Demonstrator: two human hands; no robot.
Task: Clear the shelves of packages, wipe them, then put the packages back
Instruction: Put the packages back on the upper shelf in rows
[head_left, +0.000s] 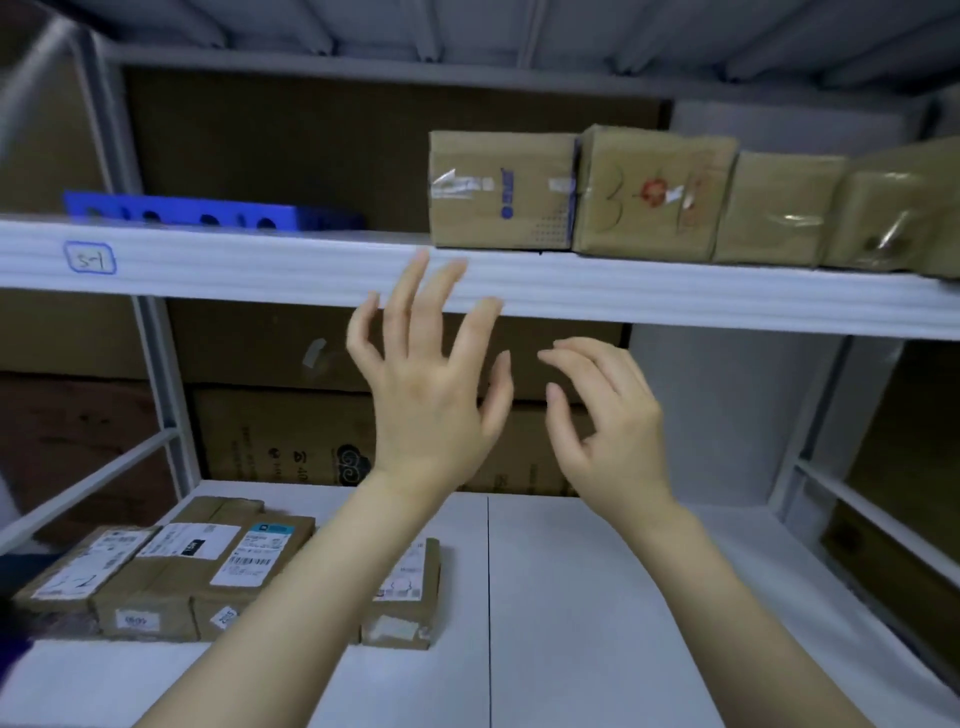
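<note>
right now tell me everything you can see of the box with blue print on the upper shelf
The box with blue print is a closed brown cardboard carton with clear tape strips and a blurred blue logo on its front. It stands upright at the front edge of the upper shelf, leftmost in a row, beside the next box. The left hand spreads open just below it; nothing grips it.

Left hand (426, 400), right hand (610, 421) and forearms (291, 597) are bare.
</note>
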